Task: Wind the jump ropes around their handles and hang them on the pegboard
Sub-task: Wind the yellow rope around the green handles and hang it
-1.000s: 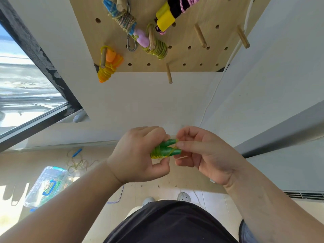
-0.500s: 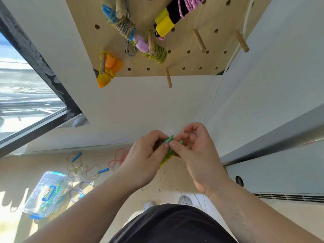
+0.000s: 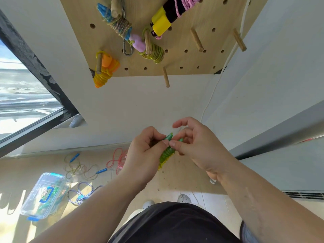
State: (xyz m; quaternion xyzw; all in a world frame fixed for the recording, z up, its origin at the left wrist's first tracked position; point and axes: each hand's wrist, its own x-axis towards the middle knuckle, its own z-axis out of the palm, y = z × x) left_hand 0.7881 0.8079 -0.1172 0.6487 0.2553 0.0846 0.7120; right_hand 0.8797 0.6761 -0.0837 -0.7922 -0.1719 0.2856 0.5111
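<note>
Head view: the left hand (image 3: 145, 155) grips the wound green rope (image 3: 166, 154) well below the pegboard (image 3: 175, 64); the right hand (image 3: 198, 149) pinches its handle tips, probably securing the end; next, hooking it onto a bare peg (image 3: 166, 79).

One head cam, wide-angle, aimed fwd/down at wall (image 3: 140, 102); pegboard (image 3: 175, 58) up top.

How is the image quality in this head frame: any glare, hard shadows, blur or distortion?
Head view: the window is blown out near white; hard sun and sharp shadows fall on the floor around the clear plastic box; wide-angle distortion splays the pegboard and walls; the left hand, right hand and green jump rope are evenly lit and reasonably sharp.
</note>
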